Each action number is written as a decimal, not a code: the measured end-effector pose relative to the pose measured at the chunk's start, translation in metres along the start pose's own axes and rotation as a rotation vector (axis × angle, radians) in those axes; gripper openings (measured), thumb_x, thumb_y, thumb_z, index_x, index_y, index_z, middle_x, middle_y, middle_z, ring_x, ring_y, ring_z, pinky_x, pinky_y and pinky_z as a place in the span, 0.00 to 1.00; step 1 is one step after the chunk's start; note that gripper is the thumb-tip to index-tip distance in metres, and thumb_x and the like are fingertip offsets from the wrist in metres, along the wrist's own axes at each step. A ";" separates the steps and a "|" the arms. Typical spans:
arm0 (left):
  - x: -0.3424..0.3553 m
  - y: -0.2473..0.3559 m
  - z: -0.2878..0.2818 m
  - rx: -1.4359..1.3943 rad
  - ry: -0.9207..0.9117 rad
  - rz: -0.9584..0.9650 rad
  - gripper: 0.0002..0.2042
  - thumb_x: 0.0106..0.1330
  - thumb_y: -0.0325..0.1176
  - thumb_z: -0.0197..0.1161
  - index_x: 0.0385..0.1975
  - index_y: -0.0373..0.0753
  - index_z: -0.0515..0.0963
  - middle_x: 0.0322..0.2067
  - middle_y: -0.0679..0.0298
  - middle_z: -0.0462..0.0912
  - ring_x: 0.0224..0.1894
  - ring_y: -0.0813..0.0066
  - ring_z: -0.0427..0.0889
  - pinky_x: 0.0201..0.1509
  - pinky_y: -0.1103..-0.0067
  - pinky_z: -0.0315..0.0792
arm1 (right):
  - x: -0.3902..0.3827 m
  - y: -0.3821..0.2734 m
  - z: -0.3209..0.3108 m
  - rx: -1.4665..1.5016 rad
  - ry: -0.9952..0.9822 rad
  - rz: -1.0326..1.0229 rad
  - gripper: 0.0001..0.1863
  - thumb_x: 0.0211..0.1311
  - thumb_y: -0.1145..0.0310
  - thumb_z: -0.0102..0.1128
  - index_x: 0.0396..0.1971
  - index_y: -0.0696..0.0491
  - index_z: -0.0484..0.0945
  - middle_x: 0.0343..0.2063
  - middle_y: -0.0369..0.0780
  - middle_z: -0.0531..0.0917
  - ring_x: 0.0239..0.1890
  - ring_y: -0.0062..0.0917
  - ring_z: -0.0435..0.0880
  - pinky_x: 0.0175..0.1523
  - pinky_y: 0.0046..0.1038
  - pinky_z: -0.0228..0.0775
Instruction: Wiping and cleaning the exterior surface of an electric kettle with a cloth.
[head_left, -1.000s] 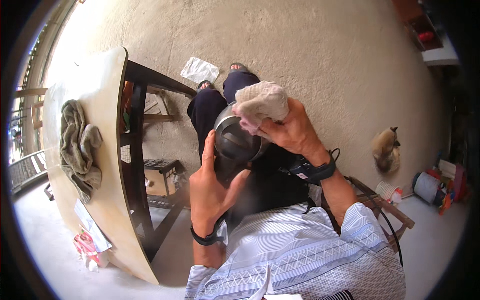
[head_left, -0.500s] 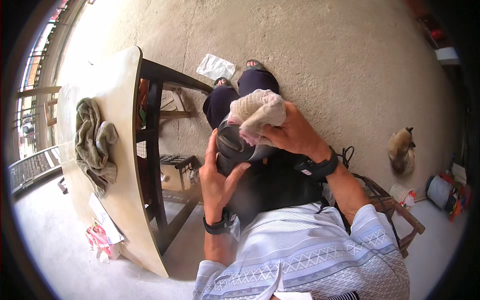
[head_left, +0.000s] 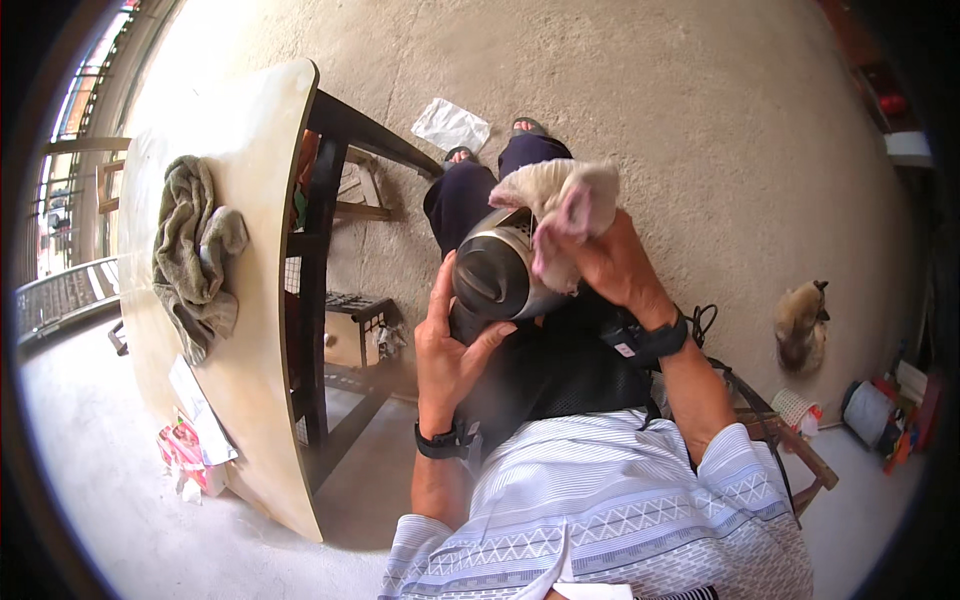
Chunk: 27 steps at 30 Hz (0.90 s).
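Note:
Above my lap is a kettle (head_left: 492, 274) with a dark, rounded lid and a shiny steel body, its lid end tilted toward me. My left hand (head_left: 448, 335) is closed on its near left side, thumb and fingers around a dark part that looks like the handle. In my right hand (head_left: 622, 262) is a bunched cream and pink cloth (head_left: 570, 205). The cloth lies against the far right side of the steel body and covers part of it. My right fingertips are mostly hidden behind the cloth.
To my left stands a pale table (head_left: 265, 260) with dark legs, bearing a crumpled olive towel (head_left: 190, 245). A dark crate (head_left: 358, 335) is beneath its edge. A white sheet (head_left: 450, 125) lies by my feet. On the right a cat (head_left: 802, 328) sits near a small basket (head_left: 797, 410).
My right hand has moved the cloth to the right along the kettle, so more of the steel body shows. The left hand keeps its hold. The whole view has shifted slightly.

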<state>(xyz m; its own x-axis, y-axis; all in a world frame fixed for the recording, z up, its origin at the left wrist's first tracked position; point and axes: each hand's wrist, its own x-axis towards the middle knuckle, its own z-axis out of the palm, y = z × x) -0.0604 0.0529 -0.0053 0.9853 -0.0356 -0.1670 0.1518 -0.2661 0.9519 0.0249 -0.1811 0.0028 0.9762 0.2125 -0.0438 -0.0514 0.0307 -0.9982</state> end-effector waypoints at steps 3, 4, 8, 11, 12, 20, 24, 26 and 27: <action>0.004 -0.006 0.002 0.012 0.003 0.058 0.52 0.57 0.39 0.86 0.80 0.34 0.61 0.59 0.53 0.86 0.59 0.65 0.86 0.66 0.72 0.76 | -0.002 0.014 0.006 -0.214 -0.018 -0.300 0.15 0.75 0.66 0.66 0.54 0.57 0.83 0.45 0.45 0.91 0.47 0.31 0.92 0.54 0.32 0.82; 0.005 -0.011 0.002 0.063 0.022 0.137 0.52 0.57 0.35 0.86 0.81 0.36 0.60 0.52 0.54 0.91 0.53 0.64 0.91 0.60 0.72 0.81 | 0.005 0.014 0.007 -0.216 -0.011 -0.298 0.15 0.75 0.66 0.66 0.54 0.57 0.83 0.45 0.45 0.91 0.47 0.31 0.92 0.54 0.32 0.82; 0.000 -0.031 -0.006 -0.064 0.082 -0.095 0.43 0.63 0.34 0.82 0.76 0.33 0.65 0.46 0.59 0.91 0.43 0.68 0.90 0.52 0.75 0.82 | 0.037 0.031 -0.007 -0.373 0.124 -0.188 0.17 0.76 0.60 0.66 0.52 0.57 0.86 0.43 0.46 0.92 0.45 0.31 0.92 0.51 0.35 0.83; 0.004 -0.005 -0.001 -0.622 0.138 -0.166 0.13 0.75 0.31 0.67 0.52 0.35 0.75 0.28 0.69 0.75 0.24 0.80 0.71 0.34 0.75 0.72 | 0.042 0.007 -0.026 -0.045 0.324 0.046 0.25 0.81 0.45 0.58 0.47 0.52 0.91 0.39 0.39 0.94 0.41 0.21 0.92 0.43 0.27 0.84; 0.003 -0.006 -0.001 -0.621 0.136 -0.164 0.13 0.75 0.31 0.67 0.52 0.35 0.75 0.28 0.69 0.75 0.24 0.80 0.71 0.34 0.75 0.72 | 0.037 0.014 -0.043 -0.021 0.382 -0.027 0.27 0.82 0.44 0.55 0.48 0.52 0.91 0.39 0.37 0.93 0.40 0.17 0.91 0.42 0.22 0.82; 0.006 -0.020 0.003 -1.239 0.180 -0.329 0.20 0.78 0.58 0.63 0.43 0.46 0.76 0.23 0.75 0.63 0.23 0.82 0.62 0.33 0.77 0.67 | -0.024 0.007 -0.029 0.125 0.376 -0.063 0.19 0.81 0.54 0.60 0.51 0.56 0.85 0.45 0.38 0.90 0.50 0.23 0.89 0.54 0.26 0.79; -0.001 -0.034 0.001 -1.564 0.144 -0.406 0.22 0.76 0.63 0.63 0.43 0.48 0.78 0.23 0.77 0.63 0.21 0.86 0.62 0.31 0.81 0.66 | -0.021 -0.008 0.001 -0.030 0.147 -0.276 0.24 0.75 0.52 0.67 0.56 0.57 0.81 0.60 0.48 0.82 0.65 0.39 0.81 0.70 0.42 0.70; -0.006 -0.037 0.000 -1.600 0.151 -0.427 0.22 0.74 0.63 0.64 0.44 0.49 0.78 0.23 0.77 0.62 0.20 0.87 0.61 0.30 0.83 0.65 | -0.005 -0.012 0.009 0.021 0.159 -0.413 0.27 0.73 0.51 0.67 0.59 0.57 0.80 0.65 0.49 0.79 0.69 0.42 0.77 0.74 0.45 0.67; -0.011 -0.037 -0.003 -1.576 0.181 -0.483 0.22 0.73 0.63 0.65 0.43 0.49 0.78 0.23 0.78 0.62 0.20 0.87 0.61 0.30 0.84 0.65 | 0.007 -0.018 0.002 -0.261 0.071 -0.579 0.29 0.72 0.51 0.69 0.61 0.57 0.79 0.68 0.49 0.77 0.72 0.42 0.74 0.75 0.47 0.64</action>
<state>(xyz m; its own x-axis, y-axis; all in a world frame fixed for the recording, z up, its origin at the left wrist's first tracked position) -0.0768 0.0659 -0.0376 0.8055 -0.1097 -0.5823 0.2403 0.9588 0.1518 0.0321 -0.1780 0.0201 0.8428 0.1669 0.5117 0.5325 -0.1197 -0.8379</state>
